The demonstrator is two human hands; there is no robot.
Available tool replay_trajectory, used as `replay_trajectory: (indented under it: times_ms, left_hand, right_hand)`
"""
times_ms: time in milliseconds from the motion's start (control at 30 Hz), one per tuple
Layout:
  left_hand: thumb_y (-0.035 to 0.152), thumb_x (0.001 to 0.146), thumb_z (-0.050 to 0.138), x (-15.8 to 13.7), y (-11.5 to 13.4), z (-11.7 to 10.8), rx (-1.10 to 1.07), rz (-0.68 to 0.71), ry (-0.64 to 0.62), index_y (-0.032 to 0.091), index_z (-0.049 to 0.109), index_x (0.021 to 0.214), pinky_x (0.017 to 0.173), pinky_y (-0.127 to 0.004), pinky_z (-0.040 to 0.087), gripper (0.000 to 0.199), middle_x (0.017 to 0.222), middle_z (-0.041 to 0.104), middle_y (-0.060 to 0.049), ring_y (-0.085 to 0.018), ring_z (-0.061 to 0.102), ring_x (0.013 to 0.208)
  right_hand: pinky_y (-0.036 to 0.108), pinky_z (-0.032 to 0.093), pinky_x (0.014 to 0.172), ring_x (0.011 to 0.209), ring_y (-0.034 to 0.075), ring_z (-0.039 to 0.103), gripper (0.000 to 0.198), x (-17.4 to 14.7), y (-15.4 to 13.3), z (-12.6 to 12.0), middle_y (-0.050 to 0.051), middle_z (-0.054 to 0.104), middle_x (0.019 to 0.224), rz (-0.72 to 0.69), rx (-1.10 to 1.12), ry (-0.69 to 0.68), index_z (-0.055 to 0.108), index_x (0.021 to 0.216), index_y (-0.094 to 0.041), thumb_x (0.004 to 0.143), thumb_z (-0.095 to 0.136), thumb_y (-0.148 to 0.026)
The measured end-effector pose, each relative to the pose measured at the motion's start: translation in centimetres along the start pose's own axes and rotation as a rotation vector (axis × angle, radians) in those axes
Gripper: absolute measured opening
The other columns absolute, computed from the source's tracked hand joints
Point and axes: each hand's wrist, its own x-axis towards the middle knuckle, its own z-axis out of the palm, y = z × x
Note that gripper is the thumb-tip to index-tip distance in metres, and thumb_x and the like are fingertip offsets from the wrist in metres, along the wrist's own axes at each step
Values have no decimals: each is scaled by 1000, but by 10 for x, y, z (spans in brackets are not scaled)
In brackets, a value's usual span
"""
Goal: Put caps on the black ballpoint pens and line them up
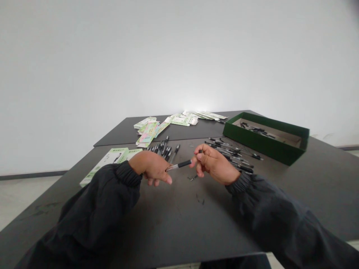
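My left hand (154,167) is closed on a pen (179,165) with a clear barrel and a black grip, whose black end points toward my right hand. My right hand (214,162) pinches a small black piece (200,151), perhaps a pen cap, between thumb and fingers. A small gap shows between that piece and the pen. Beyond my left hand lies a bunch of pens (162,147) with black parts. Past my right hand is a loose pile of pens (232,151). Small dark bits (193,178) lie on the table between the hands.
A green open box (263,145) with some pens inside stands at the right. White-and-green pen boxes (105,162) lie at the left, beside my left forearm. Flattened cartons (150,132) and more cartons (182,119) lie at the back of the dark table (179,231), before a wall.
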Motion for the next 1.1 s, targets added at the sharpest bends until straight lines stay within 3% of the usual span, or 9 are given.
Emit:
replay_trajectory:
  times_ms: [167, 367, 467, 600, 867, 1100]
  left_hand:
    - [40, 88, 45, 4, -5, -1, 1, -6, -4, 15, 58, 107, 60, -24, 49, 34, 101, 72, -14, -20, 68, 78]
    - [38, 87, 45, 7, -7, -1, -10, 5, -18, 12, 58, 113, 62, -27, 50, 39, 101, 71, -18, -23, 68, 80]
    - [40, 86, 45, 5, -6, -2, 1, -6, -21, 14, 62, 107, 62, -26, 49, 37, 101, 72, -15, -21, 68, 79]
    - [42, 87, 43, 3, -4, -3, 22, -6, -18, 15, 65, 95, 62, -24, 49, 36, 102, 72, -14, -20, 68, 78]
    - [40, 87, 42, 0, -1, -2, 12, 3, 10, 14, 65, 96, 62, -25, 49, 35, 100, 72, -15, -21, 68, 76]
    - [38, 88, 43, 1, -2, -3, 14, -10, 2, 12, 61, 109, 63, -26, 50, 38, 101, 71, -16, -22, 69, 79]
  right_hand:
    - [23, 43, 58, 60, 8, 55, 24, 0, -4, -1, 0, 60, 70, -28, -126, 63, 60, 85, -15, 78, 64, -37]
    - [20, 32, 51, 55, 5, 41, 20, 0, -7, -5, -3, 55, 66, -88, -77, 167, 68, 87, -16, 74, 68, -32]
    - [21, 34, 50, 53, 6, 46, 22, -1, -9, -4, -2, 55, 61, -17, 54, 117, 66, 84, -15, 72, 69, -32]
    - [26, 44, 60, 61, 12, 61, 20, -2, -9, -2, 0, 62, 66, 5, 205, 63, 63, 81, -15, 67, 71, -28]
    - [28, 47, 62, 61, 13, 64, 18, -2, -8, -3, 1, 64, 68, -5, 241, 24, 60, 86, -14, 74, 63, -27]
    - [28, 48, 60, 62, 15, 66, 26, -4, -3, -1, -1, 66, 68, -55, 174, -8, 42, 90, -20, 81, 61, -35]
